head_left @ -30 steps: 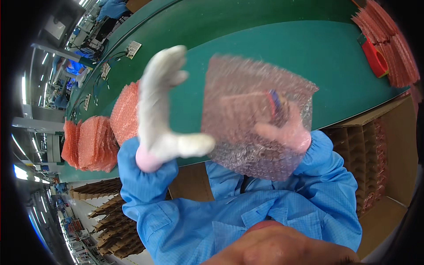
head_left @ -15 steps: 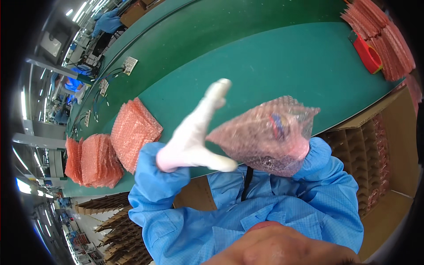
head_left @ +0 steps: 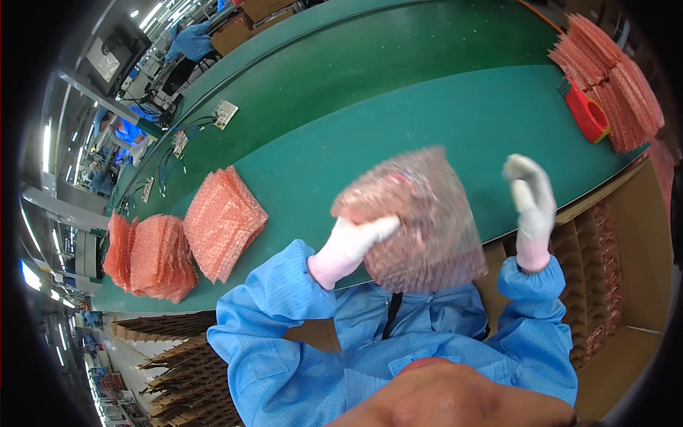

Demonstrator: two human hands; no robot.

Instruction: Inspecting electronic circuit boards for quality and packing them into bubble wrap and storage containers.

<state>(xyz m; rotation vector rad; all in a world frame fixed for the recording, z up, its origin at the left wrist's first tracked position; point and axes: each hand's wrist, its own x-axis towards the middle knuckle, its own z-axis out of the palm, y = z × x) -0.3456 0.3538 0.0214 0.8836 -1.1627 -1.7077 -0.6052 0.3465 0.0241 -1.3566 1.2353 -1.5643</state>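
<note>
My white-gloved left hand [head_left: 350, 245] grips a pinkish clear bubble-wrap bag [head_left: 434, 242], thumb lying across its near face and the other fingers hidden behind it. Something with red and blue parts shows faintly inside; its kind cannot be made out. To the right of the bag, apart from it, my right hand [head_left: 532, 206] is raised above the bench edge, fingers loosely bent and slightly apart, holding nothing. Stacked pink bubble-wrap bags [head_left: 225, 224] lie left of my left arm, beside another pile of them [head_left: 162, 256].
A green bench [head_left: 341, 153] curves across. At its right stand a red tape dispenser [head_left: 589, 117] and more pink bags [head_left: 612, 78]. A divided cardboard carton [head_left: 644, 285] sits at lower right. Small wired circuit boards [head_left: 225, 114] lie far left; cardboard dividers [head_left: 192, 370] stack at lower left.
My right hand has come out of the bag and moved right. My left hand, open before, has closed on the bag. The bag has turned and shifted slightly left.
</note>
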